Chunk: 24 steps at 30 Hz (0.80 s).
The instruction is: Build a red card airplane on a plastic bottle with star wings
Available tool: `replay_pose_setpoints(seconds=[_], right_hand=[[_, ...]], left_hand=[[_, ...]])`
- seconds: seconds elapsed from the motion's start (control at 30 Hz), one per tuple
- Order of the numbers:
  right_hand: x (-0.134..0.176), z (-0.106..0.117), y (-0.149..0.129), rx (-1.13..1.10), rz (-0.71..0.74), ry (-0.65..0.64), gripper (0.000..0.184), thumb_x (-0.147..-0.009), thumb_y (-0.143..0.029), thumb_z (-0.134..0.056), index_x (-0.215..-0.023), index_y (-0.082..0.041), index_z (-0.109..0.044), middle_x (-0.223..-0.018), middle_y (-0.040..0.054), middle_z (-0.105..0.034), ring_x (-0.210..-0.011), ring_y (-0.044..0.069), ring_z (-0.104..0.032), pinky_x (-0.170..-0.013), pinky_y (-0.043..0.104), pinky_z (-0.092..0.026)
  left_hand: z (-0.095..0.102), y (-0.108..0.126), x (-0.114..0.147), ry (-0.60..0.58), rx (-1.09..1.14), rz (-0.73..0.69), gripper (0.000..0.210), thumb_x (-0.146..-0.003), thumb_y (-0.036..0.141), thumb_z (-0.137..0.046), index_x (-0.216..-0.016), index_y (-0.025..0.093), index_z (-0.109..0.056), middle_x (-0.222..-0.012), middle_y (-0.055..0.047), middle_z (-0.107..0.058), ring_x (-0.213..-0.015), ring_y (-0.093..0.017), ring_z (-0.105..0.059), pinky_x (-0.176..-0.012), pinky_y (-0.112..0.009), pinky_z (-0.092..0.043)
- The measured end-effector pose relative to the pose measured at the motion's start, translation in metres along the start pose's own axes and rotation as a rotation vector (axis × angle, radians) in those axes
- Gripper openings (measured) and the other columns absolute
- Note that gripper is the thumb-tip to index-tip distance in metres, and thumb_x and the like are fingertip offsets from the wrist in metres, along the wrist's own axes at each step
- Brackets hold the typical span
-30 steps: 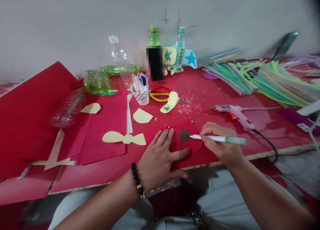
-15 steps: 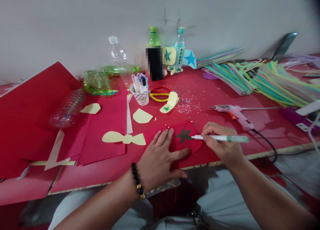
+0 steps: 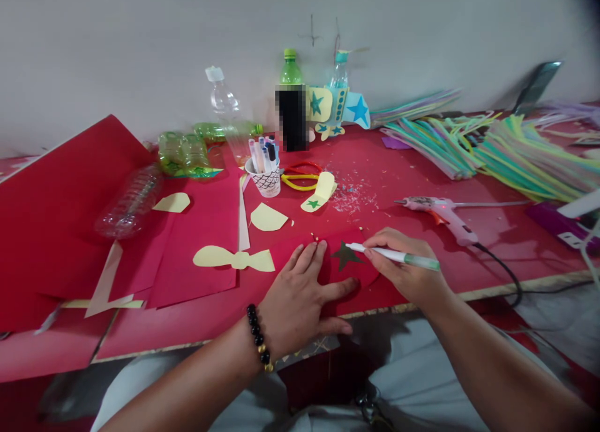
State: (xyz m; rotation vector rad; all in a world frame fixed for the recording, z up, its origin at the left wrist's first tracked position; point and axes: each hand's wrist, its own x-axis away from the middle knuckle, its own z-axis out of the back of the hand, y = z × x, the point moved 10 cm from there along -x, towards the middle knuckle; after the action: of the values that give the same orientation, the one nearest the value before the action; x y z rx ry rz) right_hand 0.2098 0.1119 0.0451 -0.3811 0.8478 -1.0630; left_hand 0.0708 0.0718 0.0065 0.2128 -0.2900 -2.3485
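My left hand [image 3: 304,288] lies with its fingers spread on a piece of red paper [image 3: 328,301] at the table's front edge. A dark green star [image 3: 347,257] is drawn on that paper, just right of my left fingers. In a pinch grip my right hand [image 3: 407,266] holds a white marker pen [image 3: 391,254] with a green end, its tip at the star's upper part. Left of my left hand lies a pale yellow propeller-shaped paper cutout [image 3: 240,260]. Another yellow cutout [image 3: 319,193], bent and marked with a green star, rests beyond the red paper.
A cup of markers [image 3: 265,180] stands beside yellow-handled scissors [image 3: 300,182]. A pink glue gun [image 3: 443,216] with a cord lies right. Behind are a decorated bottle plane [image 3: 338,100], an upright clear bottle [image 3: 224,104] and bundles of pipe cleaners [image 3: 435,147]. Red sheets [image 3: 197,244] cover the left.
My right hand has shifted left and slightly tilted the marker, whose tip went from the star's right point to its top. My left hand stays in place on the red paper.
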Motion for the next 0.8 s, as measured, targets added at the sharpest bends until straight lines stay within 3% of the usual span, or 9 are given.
replay_pose_setpoints(seconds=[0.27, 0.57, 0.8], right_hand=[[-0.0001, -0.0012, 0.0, 0.019, 0.011, -0.004, 0.007, -0.087, -0.021, -0.059, -0.082, -0.021, -0.064, -0.076, 0.0011, -0.064, -0.07, 0.014, -0.06, -0.065, 0.027, -0.046], [-0.0016, -0.0049, 0.0008, 0.031, 0.024, 0.0, 0.007, -0.088, -0.024, -0.061, -0.092, -0.021, -0.065, -0.084, 0.0027, -0.068, -0.079, 0.015, -0.063, -0.072, 0.028, -0.048], [-0.0006, 0.0016, -0.0015, 0.051, 0.018, 0.034, 0.008, -0.087, -0.022, -0.059, -0.08, -0.02, -0.063, -0.073, 0.0011, -0.063, -0.067, 0.014, -0.059, -0.062, 0.027, -0.045]], left_hand=[[0.0002, 0.0003, -0.0002, 0.003, -0.017, -0.003, 0.068, -0.078, 0.077, -0.047, -0.138, 0.047, -0.044, -0.16, -0.006, -0.014, -0.145, -0.038, -0.018, -0.115, -0.054, -0.022], [-0.0008, 0.0003, 0.0004, 0.008, -0.003, -0.008, 0.068, -0.078, 0.077, -0.046, -0.138, 0.046, -0.044, -0.158, -0.008, -0.017, -0.144, -0.039, -0.018, -0.114, -0.056, -0.022], [0.0003, 0.0001, 0.0001, 0.01, -0.008, -0.004, 0.068, -0.077, 0.077, -0.047, -0.137, 0.047, -0.044, -0.158, -0.008, -0.017, -0.144, -0.038, -0.018, -0.114, -0.056, -0.022]])
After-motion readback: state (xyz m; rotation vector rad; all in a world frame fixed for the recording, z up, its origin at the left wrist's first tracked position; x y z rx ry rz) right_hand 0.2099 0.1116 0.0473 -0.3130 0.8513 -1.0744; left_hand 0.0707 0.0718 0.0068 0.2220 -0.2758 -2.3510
